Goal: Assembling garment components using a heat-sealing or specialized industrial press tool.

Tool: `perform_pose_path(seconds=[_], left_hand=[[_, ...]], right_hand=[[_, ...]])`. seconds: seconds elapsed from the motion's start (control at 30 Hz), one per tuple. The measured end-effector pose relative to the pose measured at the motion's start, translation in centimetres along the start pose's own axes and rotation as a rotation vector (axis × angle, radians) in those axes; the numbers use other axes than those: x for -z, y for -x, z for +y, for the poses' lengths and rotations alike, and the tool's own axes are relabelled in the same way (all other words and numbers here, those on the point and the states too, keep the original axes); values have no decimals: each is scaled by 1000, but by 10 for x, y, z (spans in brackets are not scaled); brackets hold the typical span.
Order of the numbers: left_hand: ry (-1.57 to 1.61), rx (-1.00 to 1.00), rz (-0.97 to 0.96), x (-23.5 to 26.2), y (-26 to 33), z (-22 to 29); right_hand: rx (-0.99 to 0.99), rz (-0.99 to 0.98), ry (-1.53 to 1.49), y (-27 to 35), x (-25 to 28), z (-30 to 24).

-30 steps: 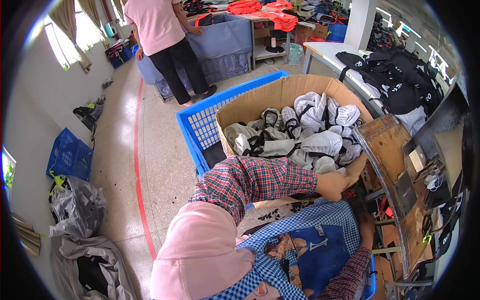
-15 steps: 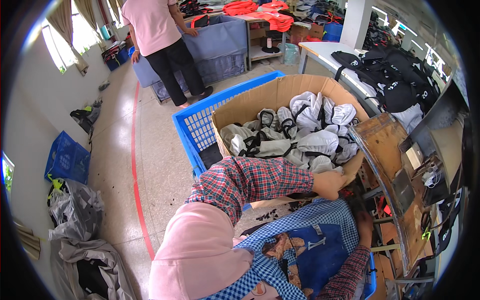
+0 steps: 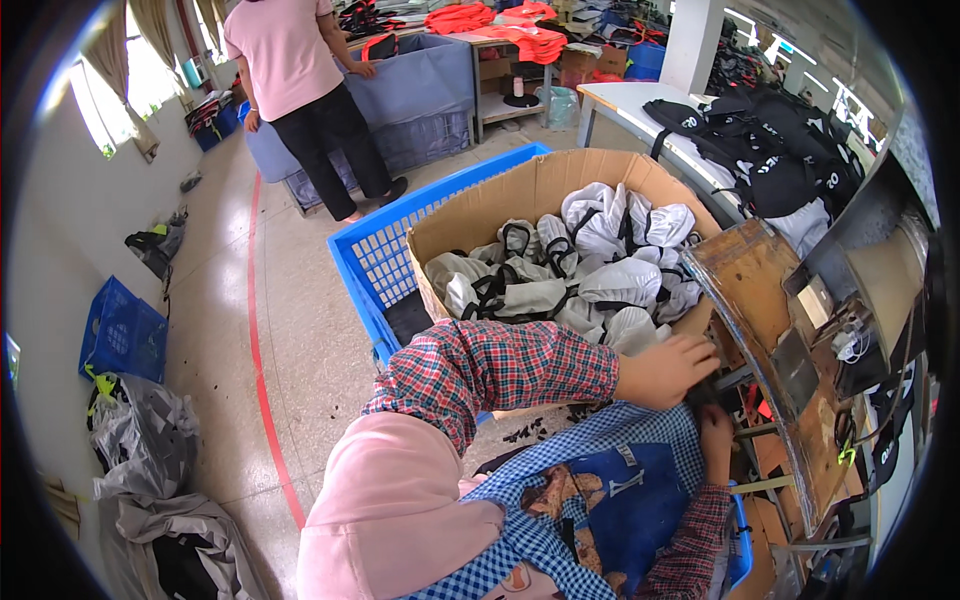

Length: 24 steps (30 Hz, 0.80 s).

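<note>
On your far left a small blue crate (image 3: pixel 122 330) stands against the wall, with a heap of grey cloth (image 3: pixel 150 470) on the floor below it. A red line (image 3: pixel 262 350) runs along the speckled floor (image 3: pixel 300 330). Further back a person in a pink top (image 3: pixel 285 55) stands at a large grey bin (image 3: pixel 415 95).

In the middle, a blue plastic basket (image 3: pixel 365 265) holds a cardboard box (image 3: pixel 530 190) filled with grey and white bags with black straps (image 3: pixel 575 270). Your left hand (image 3: pixel 665 370), in a plaid sleeve, rests just below the box's near edge, fingers curled down on a small dark thing (image 3: pixel 700 392) you cannot make out. Your right hand (image 3: pixel 715 440) sits right under it, fingers bent, touching the blue checked apron (image 3: pixel 610 500); whether it grips anything cannot be told.

To your right stands a worn brown machine panel (image 3: pixel 760 320). Behind it a white table (image 3: pixel 640 110) carries black bags (image 3: pixel 775 150), and orange cloth (image 3: pixel 500 25) lies stacked on a far bench.
</note>
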<state>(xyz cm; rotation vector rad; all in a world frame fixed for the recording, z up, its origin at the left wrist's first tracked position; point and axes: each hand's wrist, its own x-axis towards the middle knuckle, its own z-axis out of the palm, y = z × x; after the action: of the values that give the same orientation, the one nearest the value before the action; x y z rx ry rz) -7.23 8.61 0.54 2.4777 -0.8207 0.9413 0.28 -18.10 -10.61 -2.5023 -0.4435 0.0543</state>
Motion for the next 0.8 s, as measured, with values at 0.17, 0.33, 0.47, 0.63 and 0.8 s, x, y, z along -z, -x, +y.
perform_pose_path(seconds=[0.17,0.33,0.47,0.63,0.8], left_hand=[[500,-168,-138,6,-4,40],[687,-47,-186,8,1,47],[689,87,-295,8,1,44],[767,151,-335,1,6,48],[891,371,-143,-4,7,23]], right_hand=[[396,131,-428,-17,-7,-55],[-257,94,-1108,-56,-29,-103],[-351,28,-1115,-73,-32,-101],[-118,292,-613,-83,-33,-98],[14,157,193,-73,-45,-109]])
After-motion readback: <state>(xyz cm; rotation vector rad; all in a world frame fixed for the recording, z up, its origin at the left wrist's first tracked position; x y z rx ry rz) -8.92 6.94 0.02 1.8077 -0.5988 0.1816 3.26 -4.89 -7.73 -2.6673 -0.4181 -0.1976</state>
